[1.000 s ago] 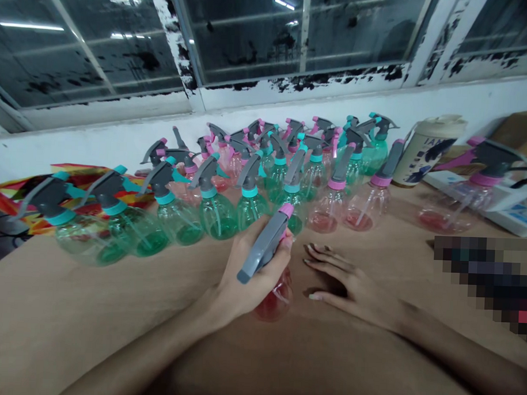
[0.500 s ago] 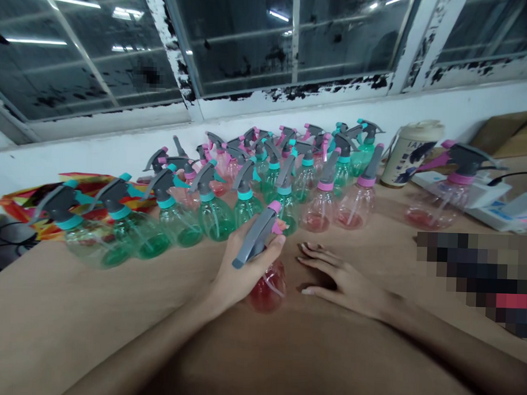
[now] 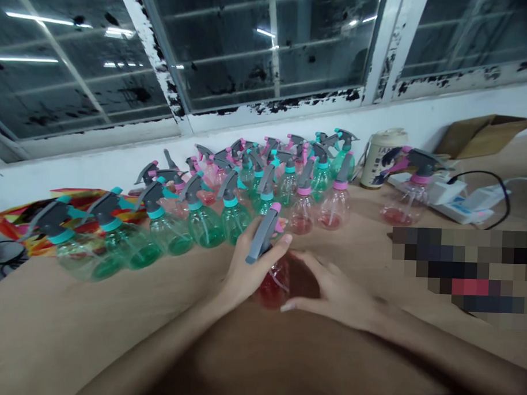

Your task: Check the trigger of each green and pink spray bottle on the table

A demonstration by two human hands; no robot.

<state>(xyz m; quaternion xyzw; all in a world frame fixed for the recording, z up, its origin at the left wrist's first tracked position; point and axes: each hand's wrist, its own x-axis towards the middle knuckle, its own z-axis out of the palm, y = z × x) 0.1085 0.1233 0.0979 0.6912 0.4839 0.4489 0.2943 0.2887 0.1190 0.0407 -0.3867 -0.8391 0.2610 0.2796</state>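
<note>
A clear spray bottle with red liquid low in its body stands on the table in front of me. Its grey head has a pink nozzle and points away from me. My left hand is wrapped around the neck just below the head. At the bottle's right side is my right hand, thumb and fingers spread about the body. Whether its fingertips touch the plastic I cannot tell. Just beyond, a green spray bottle and a pink spray bottle stand among several others.
Rows of spray bottles fill the back of the table by the wall. A patterned cup, a power strip and a cardboard box are at the right. A colourful bag lies far left.
My right hand has moved left, from flat on the table to beside the bottle, its thumb and fingers apart. My left hand keeps its hold. The view has shifted slightly.
</note>
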